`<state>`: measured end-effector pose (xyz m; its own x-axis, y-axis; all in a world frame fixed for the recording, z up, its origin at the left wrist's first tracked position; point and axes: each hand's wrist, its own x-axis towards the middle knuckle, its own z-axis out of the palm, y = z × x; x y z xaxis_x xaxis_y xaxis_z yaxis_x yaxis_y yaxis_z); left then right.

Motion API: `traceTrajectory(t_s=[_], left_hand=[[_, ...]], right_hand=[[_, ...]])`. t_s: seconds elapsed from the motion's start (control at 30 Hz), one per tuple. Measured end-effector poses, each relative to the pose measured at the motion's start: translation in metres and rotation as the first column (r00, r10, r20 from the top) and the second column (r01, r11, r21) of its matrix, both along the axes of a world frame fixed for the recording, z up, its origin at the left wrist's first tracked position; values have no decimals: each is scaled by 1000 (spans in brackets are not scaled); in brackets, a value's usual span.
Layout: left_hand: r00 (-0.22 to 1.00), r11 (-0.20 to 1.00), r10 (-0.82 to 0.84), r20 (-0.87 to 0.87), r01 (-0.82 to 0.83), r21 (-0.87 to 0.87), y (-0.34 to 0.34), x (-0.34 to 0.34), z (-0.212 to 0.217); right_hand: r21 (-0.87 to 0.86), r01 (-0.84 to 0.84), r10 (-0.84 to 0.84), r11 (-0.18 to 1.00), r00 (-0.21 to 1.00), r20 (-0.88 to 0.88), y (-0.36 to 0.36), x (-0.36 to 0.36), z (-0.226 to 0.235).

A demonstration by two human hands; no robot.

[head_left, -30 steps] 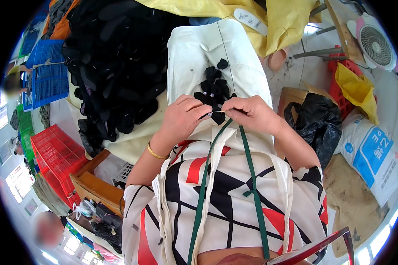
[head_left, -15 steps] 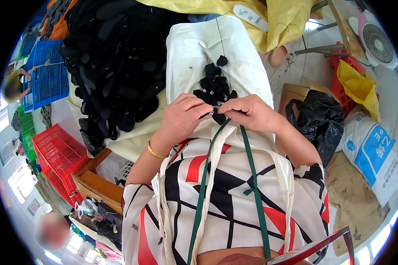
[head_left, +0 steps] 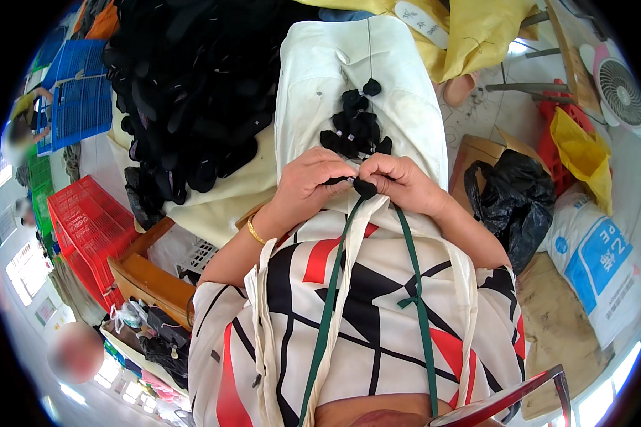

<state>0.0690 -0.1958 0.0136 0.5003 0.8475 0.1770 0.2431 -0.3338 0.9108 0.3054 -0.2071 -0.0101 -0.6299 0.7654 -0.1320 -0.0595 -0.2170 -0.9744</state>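
Observation:
Close together above my lap, both my hands are closed on a small black fabric piece (head_left: 365, 188) with a tiny shiny bit beside it. My left hand (head_left: 308, 181) pinches it from the left; a gold bracelet circles that wrist. From the right, the thumb and fingers of my right hand (head_left: 400, 183) press on the same piece. Just beyond the fingers, a cluster of similar black pieces (head_left: 360, 128) with small shiny bits lies on a white cloth (head_left: 310, 71). A thin dark thread runs from the cluster toward the far edge.
A big heap of black, sock-like fabric items (head_left: 185, 92) is at the left. Red (head_left: 92, 235) and blue crates (head_left: 82, 107) stand farther left, near a wooden drawer (head_left: 149, 274). On the right are a black plastic bag (head_left: 513, 199), a white sack (head_left: 595, 263) and a fan (head_left: 619, 85).
The view has shifted slightly. Between my fingers, the black piece now shows more fully, and my hands have drawn a little nearer each other.

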Motion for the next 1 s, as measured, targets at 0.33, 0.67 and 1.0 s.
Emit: traceTrajectory(t_s=[0.33,0.67,1.0], left_hand=[[999,991,5,36,0,-131,-3,0,0],[998,994,0,68,7,-108,-6,-3,-5],[1000,999,-19,-18,19,-41,-5,1,-1]], right_hand=[[-141,-31,27,990,999,-28,0,7,5],[-109,14,-19,994,999,-42,-3,0,4],[-234,-11,46,972,988,146,3,2,23]])
